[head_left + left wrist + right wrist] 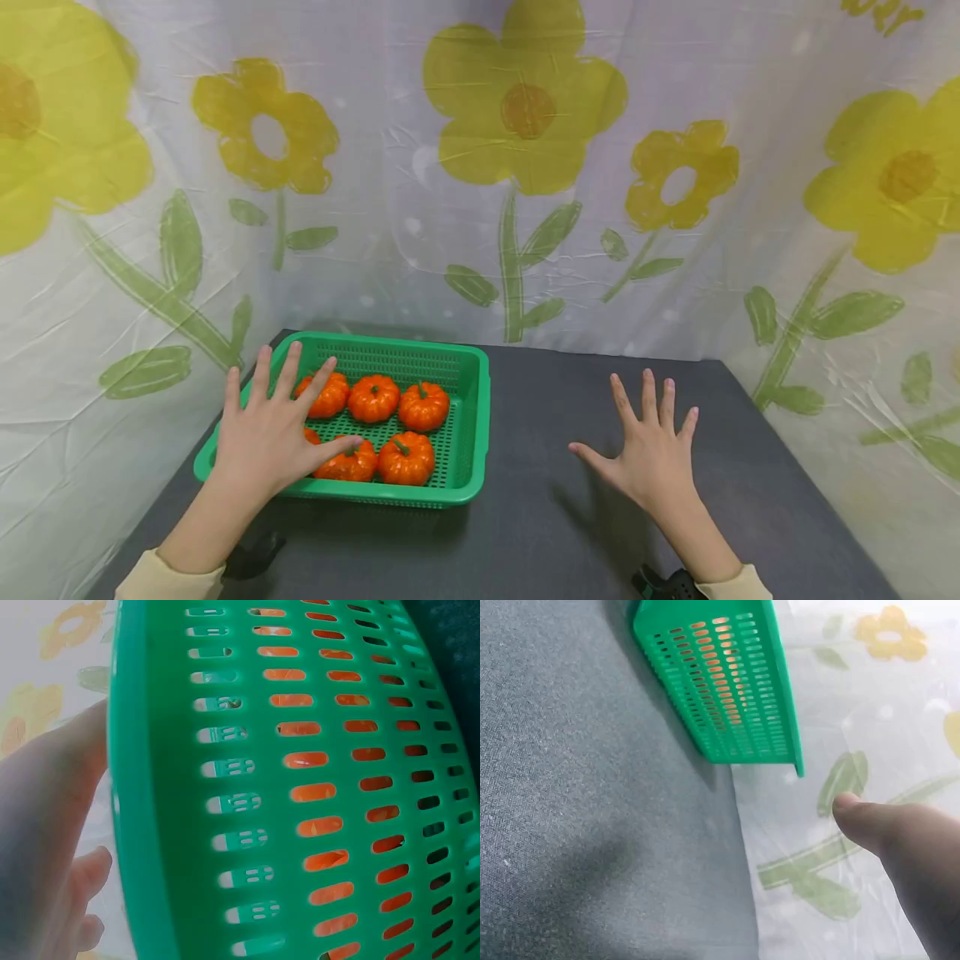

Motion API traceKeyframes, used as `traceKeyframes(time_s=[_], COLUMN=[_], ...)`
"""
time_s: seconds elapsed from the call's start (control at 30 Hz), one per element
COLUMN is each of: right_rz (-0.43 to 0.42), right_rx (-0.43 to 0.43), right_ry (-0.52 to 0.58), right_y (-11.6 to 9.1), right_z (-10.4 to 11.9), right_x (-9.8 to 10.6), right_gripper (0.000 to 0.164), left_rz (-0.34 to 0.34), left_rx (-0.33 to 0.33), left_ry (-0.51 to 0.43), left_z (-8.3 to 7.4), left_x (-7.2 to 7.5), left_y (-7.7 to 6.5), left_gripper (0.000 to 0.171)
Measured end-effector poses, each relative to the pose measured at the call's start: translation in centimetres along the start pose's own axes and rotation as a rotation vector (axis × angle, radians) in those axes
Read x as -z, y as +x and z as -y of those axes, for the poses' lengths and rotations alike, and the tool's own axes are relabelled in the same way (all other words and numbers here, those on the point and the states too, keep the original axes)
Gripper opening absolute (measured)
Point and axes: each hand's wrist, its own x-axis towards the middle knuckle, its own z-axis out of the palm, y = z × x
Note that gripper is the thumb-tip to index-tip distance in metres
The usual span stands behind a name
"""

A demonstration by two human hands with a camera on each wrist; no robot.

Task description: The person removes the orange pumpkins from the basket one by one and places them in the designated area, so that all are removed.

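A green plastic basket (480, 433) with slotted walls stands on the left part of the dark table. Inside it lie several small orange pumpkins (406, 458); part of them is hidden behind my left hand (262, 437). That hand hovers over the basket's left front side with its fingers spread, gripping nothing. To the right of the basket my right hand (652, 462) is held above the table, fingers spread and nothing in it. In the left wrist view the basket wall (172, 787) fills most of the picture, with orange showing through its slots.
The dark grey tabletop (540, 517) carries the basket. White curtains (375, 250) printed with yellow flowers hang behind it and along both sides. A dark strap (667, 583) is at my right wrist, and another dark item (255, 556) at my left wrist.
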Motion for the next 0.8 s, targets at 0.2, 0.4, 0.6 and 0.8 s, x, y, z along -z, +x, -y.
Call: traceKeyframes(time_s=[0.2,0.4,0.6,0.8], right_rz=[0.006,-0.007,-0.047,-0.095], right_rx=[0.000,0.006,-0.035,0.006], right_ry=[0.026,0.188,0.388,0.499], right_y=[0.1,0.6,1.0,1.2], right_z=[0.2,0.4,0.2,0.7], right_x=[-0.1,-0.3,-1.4,-2.4], right_gripper=[0.123,0.120,0.114,0.104], left_rz=[-0.008,-0.065,-0.169,-0.134], left_rx=[0.020,0.066,0.090,0.153], left_ry=[-0.034,-0.161,-0.317,-0.507], left_z=[0.2,1.4,3.6,6.2], left_x=[0.1,0.1,-0.4,-1.9], left_y=[-0.1,-0.6,-1.8,-3.7], left_gripper=[0.114,0.102,0.090,0.082])
